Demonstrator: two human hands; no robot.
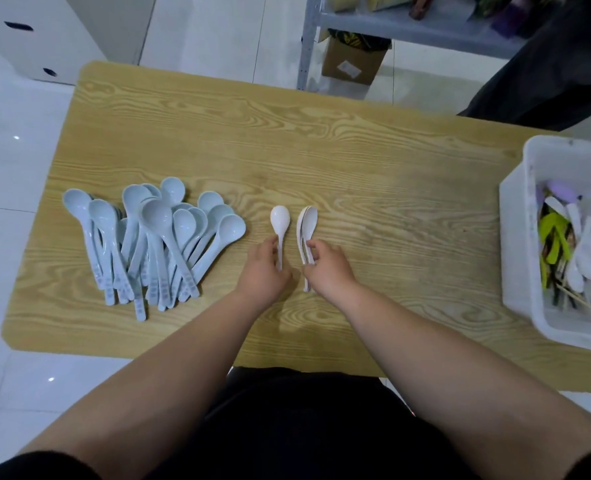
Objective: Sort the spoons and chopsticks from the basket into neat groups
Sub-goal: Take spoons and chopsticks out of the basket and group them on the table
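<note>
white spoon: single, mid-tabletop, bowl up & pointing away, handle toward the person; lying flat or lifted, can't tell.
left grip: fingers curled round that spoon's handle, low on the shaft; bowl & upper shaft stick out past the fingers.
white stack: a few white spoons nested, turned on edge, just right of the single spoon, not touching it; bowls away.
right grip: fingertips pinch the stack at mid-handle; handle ends show below the fingers, beside the wrist.
blue spoons: loose pile of pale blue ones, left part of tabletop, well apart from both hands; bowls mostly away, handles fanned & crossing toward the near edge.
basket: white plastic, at right edge of tabletop, partly out of frame.
in basket: white spoons, green pcs, a lilac pc, thin wooden sticks; all jumbled, blurred.
tabletop: light wood grain, rounded corners.
beyond: white cabinet far left, grey shelf w/ cardboard box under it, dark fabric far right, pale tiled floor.
</note>
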